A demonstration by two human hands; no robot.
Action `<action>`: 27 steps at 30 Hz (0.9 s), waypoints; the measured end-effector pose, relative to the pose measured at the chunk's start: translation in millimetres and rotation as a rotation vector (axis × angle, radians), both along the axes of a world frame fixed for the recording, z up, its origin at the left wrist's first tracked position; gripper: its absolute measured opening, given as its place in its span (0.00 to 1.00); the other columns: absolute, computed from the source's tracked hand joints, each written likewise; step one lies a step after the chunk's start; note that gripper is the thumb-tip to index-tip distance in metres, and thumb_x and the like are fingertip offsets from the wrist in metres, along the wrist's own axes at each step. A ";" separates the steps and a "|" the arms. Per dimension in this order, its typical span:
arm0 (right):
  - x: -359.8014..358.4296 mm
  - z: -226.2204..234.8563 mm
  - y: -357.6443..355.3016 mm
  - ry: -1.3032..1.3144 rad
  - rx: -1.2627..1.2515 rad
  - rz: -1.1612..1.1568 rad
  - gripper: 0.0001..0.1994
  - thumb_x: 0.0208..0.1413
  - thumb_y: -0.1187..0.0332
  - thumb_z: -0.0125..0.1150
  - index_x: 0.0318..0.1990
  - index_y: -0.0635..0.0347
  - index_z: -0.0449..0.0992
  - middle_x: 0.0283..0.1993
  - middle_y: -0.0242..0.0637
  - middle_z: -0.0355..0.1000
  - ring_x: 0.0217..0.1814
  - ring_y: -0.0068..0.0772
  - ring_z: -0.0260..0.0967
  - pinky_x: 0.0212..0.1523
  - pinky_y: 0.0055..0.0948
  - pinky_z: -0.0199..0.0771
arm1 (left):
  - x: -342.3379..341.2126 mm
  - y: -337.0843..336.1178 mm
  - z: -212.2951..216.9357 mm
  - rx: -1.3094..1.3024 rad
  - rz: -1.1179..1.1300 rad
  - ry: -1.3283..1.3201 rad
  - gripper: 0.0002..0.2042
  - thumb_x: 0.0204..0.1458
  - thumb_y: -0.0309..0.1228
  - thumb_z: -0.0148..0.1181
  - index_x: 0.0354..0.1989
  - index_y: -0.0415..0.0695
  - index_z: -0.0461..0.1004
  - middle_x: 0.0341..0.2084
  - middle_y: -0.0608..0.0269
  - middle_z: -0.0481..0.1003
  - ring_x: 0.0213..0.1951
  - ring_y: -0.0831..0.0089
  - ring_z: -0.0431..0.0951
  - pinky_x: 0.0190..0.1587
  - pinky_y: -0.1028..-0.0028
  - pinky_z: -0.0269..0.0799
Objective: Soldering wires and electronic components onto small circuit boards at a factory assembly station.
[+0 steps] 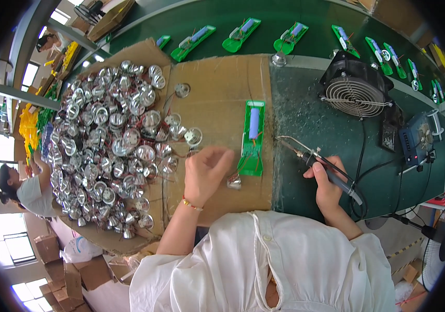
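Note:
My right hand (326,184) grips a soldering iron (343,183) with a thin metal tube along it. Its tip points left, a little to the right of a green plastic housing (257,165). Inside that housing lie a blue cylindrical battery (254,124) and thin red and dark wires. A small silvery reflector cup (234,181) rests by the housing's lower left end. Left of the housing, my left hand (204,174) is raised with its fingers curled together; whatever they may hold is hidden. Close to it sits a loose reflector cup (193,137) at the edge of a large heap.
The heap of reflector cups (103,135) covers the left of the cardboard sheet (217,83). A black fan with a wire grille (355,96) and a blue soldering station (417,138) stand at right. Several green housings (242,35) line the far belt. Two people work at left.

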State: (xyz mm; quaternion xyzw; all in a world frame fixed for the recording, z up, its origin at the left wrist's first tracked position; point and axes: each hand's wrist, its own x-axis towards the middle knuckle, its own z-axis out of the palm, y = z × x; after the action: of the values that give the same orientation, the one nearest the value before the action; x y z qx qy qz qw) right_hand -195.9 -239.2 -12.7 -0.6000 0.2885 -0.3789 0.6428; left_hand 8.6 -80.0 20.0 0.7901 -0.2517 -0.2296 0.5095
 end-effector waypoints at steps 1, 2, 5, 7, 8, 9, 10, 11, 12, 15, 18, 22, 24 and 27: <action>-3.7 -1.3 -3.3 0.045 -0.018 -0.014 0.06 0.53 0.73 0.56 0.33 0.65 0.66 0.23 0.37 0.71 0.24 0.22 0.69 0.28 0.20 0.69 | 1.0 -1.3 -0.8 0.123 -0.134 -0.009 0.10 0.46 0.33 0.60 0.26 0.36 0.76 0.16 0.59 0.75 0.18 0.76 0.74 0.23 0.77 0.69; -5.6 -3.2 -5.9 0.091 -0.035 -0.030 0.06 0.52 0.73 0.56 0.33 0.65 0.66 0.24 0.37 0.71 0.24 0.22 0.69 0.28 0.19 0.68 | 2.1 -4.3 -3.2 0.248 -0.268 -0.020 0.10 0.46 0.33 0.59 0.25 0.37 0.76 0.15 0.59 0.75 0.18 0.75 0.74 0.23 0.76 0.69; -1.1 -8.7 -9.0 0.029 0.009 -0.051 0.06 0.52 0.73 0.57 0.32 0.64 0.66 0.24 0.37 0.70 0.24 0.23 0.70 0.27 0.19 0.68 | 4.4 -27.6 3.7 0.266 -0.326 -0.145 0.09 0.44 0.32 0.57 0.21 0.38 0.75 0.13 0.54 0.72 0.16 0.66 0.74 0.23 0.71 0.68; -0.6 -10.0 -9.9 0.056 0.029 -0.066 0.06 0.52 0.73 0.57 0.32 0.64 0.66 0.25 0.37 0.70 0.25 0.23 0.70 0.28 0.20 0.69 | 21.0 -59.2 19.1 0.301 -0.355 -0.219 0.09 0.44 0.32 0.56 0.21 0.39 0.76 0.14 0.54 0.73 0.18 0.63 0.75 0.25 0.70 0.70; -0.6 -10.6 -10.4 0.076 0.037 -0.075 0.06 0.51 0.73 0.57 0.32 0.65 0.66 0.25 0.37 0.70 0.25 0.24 0.70 0.28 0.21 0.70 | 32.3 -78.7 24.6 0.326 -0.366 -0.252 0.09 0.43 0.32 0.55 0.21 0.40 0.76 0.14 0.54 0.73 0.19 0.62 0.75 0.26 0.69 0.71; -2.3 -8.3 -9.9 0.103 0.050 -0.081 0.07 0.51 0.73 0.57 0.32 0.65 0.66 0.25 0.37 0.70 0.26 0.24 0.70 0.28 0.22 0.70 | 43.2 -98.9 28.8 0.271 -0.359 -0.311 0.09 0.42 0.33 0.55 0.21 0.42 0.77 0.15 0.54 0.74 0.21 0.60 0.76 0.28 0.68 0.72; -0.9 -6.4 -8.3 0.106 0.065 -0.075 0.07 0.51 0.74 0.58 0.32 0.65 0.66 0.25 0.37 0.71 0.26 0.23 0.70 0.28 0.22 0.70 | 60.1 -116.5 25.7 0.247 -0.366 -0.392 0.09 0.41 0.34 0.55 0.21 0.42 0.77 0.16 0.54 0.74 0.21 0.60 0.76 0.28 0.67 0.72; 1.5 -4.2 -6.4 0.109 0.078 -0.065 0.07 0.50 0.74 0.58 0.32 0.65 0.66 0.25 0.37 0.71 0.26 0.23 0.70 0.29 0.22 0.71 | 79.2 -134.2 21.3 0.222 -0.368 -0.473 0.09 0.41 0.34 0.55 0.21 0.43 0.77 0.16 0.54 0.74 0.22 0.59 0.76 0.29 0.66 0.72; 2.1 -5.9 -6.9 0.124 0.083 -0.060 0.07 0.50 0.74 0.58 0.31 0.65 0.66 0.24 0.38 0.72 0.26 0.23 0.71 0.29 0.22 0.71 | 95.0 -158.3 20.8 0.258 -0.350 -0.517 0.09 0.41 0.35 0.55 0.22 0.43 0.77 0.16 0.54 0.74 0.23 0.59 0.76 0.30 0.66 0.72; 6.1 -9.1 -6.2 0.118 0.069 -0.061 0.07 0.50 0.73 0.58 0.31 0.65 0.66 0.24 0.37 0.72 0.26 0.21 0.70 0.28 0.21 0.70 | 138.4 -222.4 16.9 0.269 -0.252 -0.506 0.09 0.43 0.33 0.57 0.30 0.41 0.77 0.24 0.53 0.76 0.29 0.63 0.77 0.34 0.69 0.71; 4.1 -12.7 -9.2 0.143 0.028 -0.071 0.07 0.50 0.72 0.59 0.31 0.64 0.67 0.23 0.36 0.73 0.25 0.21 0.70 0.27 0.20 0.69 | 181.8 -251.2 6.1 -0.083 -0.144 -0.909 0.15 0.46 0.34 0.58 0.43 0.47 0.74 0.46 0.52 0.69 0.46 0.58 0.71 0.47 0.65 0.67; 3.6 -6.5 -9.1 0.162 0.031 -0.064 0.07 0.49 0.73 0.59 0.31 0.64 0.67 0.23 0.36 0.73 0.25 0.20 0.71 0.27 0.21 0.69 | 218.2 -239.2 -8.6 0.431 -0.094 -0.756 0.12 0.44 0.38 0.58 0.36 0.47 0.76 0.34 0.55 0.74 0.37 0.58 0.74 0.40 0.63 0.70; 4.7 -8.6 -6.8 0.129 0.061 -0.072 0.07 0.49 0.73 0.59 0.32 0.64 0.68 0.23 0.36 0.73 0.25 0.20 0.71 0.27 0.21 0.70 | 213.2 -229.4 -21.6 0.456 -0.181 -0.723 0.11 0.42 0.39 0.57 0.29 0.47 0.78 0.27 0.54 0.76 0.32 0.56 0.76 0.38 0.63 0.71; 8.2 -13.1 -5.5 0.104 0.090 -0.069 0.07 0.48 0.73 0.61 0.31 0.63 0.69 0.24 0.36 0.73 0.25 0.19 0.71 0.26 0.19 0.70 | 205.2 -214.5 -23.7 0.456 -0.142 -0.757 0.11 0.39 0.38 0.55 0.26 0.46 0.78 0.25 0.52 0.75 0.31 0.56 0.76 0.35 0.62 0.71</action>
State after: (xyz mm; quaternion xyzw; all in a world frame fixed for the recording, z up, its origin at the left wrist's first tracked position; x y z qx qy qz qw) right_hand -187.7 -244.6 -25.8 -0.5790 0.3588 -0.3560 0.6398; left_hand 213.8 -294.5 -3.7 0.8914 -0.4169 -0.0083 0.1774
